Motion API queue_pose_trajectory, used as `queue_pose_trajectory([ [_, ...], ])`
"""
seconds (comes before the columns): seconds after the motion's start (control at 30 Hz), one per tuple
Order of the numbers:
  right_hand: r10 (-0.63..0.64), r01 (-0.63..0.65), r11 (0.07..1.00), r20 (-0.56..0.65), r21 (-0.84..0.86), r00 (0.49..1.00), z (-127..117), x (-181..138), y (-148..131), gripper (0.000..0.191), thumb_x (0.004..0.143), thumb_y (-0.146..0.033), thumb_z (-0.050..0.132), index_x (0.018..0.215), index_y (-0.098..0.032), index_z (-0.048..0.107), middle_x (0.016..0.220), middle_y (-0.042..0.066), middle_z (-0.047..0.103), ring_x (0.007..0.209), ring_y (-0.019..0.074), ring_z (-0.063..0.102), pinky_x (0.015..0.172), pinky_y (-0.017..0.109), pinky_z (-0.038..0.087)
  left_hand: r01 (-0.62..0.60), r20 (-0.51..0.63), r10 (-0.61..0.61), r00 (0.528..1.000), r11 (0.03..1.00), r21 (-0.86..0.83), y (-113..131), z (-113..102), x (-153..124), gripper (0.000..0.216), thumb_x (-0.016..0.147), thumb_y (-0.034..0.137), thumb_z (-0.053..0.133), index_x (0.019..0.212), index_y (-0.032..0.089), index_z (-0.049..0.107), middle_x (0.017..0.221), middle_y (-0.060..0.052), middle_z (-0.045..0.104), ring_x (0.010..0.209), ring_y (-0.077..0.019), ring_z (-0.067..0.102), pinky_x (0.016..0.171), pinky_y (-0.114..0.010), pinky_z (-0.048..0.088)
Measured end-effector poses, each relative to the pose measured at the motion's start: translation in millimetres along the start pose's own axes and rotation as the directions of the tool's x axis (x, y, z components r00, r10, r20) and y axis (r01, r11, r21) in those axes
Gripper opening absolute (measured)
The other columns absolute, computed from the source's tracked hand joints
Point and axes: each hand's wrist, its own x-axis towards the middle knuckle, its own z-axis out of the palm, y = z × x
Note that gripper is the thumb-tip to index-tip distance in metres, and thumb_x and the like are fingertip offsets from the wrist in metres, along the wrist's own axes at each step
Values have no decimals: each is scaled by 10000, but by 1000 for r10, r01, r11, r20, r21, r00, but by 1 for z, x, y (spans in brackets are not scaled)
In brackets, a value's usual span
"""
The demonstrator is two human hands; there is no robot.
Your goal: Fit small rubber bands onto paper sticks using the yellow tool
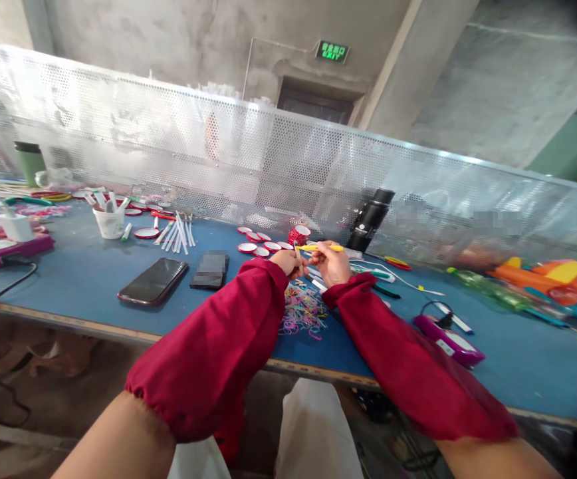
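My right hand (336, 267) is closed around a slim yellow pen-like tool (323, 248) held nearly level, its tip pointing left. Close beside it, my left hand (291, 262) pinches a small thin pale strip (297, 250); the tool's tip is near that strip, and I cannot tell whether they touch. Red sleeves cover both forearms. Just below the hands lies a loose pile of thin colourful bands or strips (304, 314). Behind the left hand are several red-rimmed white discs (247, 247) and a short red-and-white roll or stack (299, 233).
A phone (153, 282) and a black wallet-like object (209, 271) lie to the left, near a cup of markers (108, 222). A black bottle (371, 221) leans against the perforated metal panel (179, 159). A purple device (449, 340) and an orange toy plane (542, 274) are at right.
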Motion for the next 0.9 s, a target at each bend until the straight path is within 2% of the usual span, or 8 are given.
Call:
queue_pose_trajectory([
  [0.13,-10,10,1000,-3,-23,1000,-1,0,-1,349,616,-387,844,722,-199,570,540,-53,625,433,63,523,454,189,511,-8,-11,8,1000,1000,9,1,1,-1,187,963,101,420,949,85,605,694,-13,605,450,-28,438,449,-151,348],
  [0.3,-32,33,999,20,-42,999,-2,1,-1,352,643,-398,830,741,-204,553,552,-59,622,432,64,534,467,191,521,3,-18,-2,1000,997,76,3,0,-4,258,975,138,402,1085,63,623,929,-89,693,485,-17,443,503,-156,372],
  [0.37,-30,32,998,24,-52,999,-2,1,0,349,653,-399,823,755,-205,552,556,-59,621,428,65,536,469,194,523,5,-19,-3,1000,996,87,3,0,-4,277,970,131,405,1116,59,628,965,-104,699,495,-21,451,518,-166,374],
  [0.9,-47,47,996,0,-78,999,-1,0,-1,343,642,-403,824,741,-200,566,539,-55,622,422,63,533,438,175,485,14,-49,-9,999,996,89,3,2,-6,232,962,128,415,1036,79,629,836,-62,668,485,-30,440,526,-173,372],
])
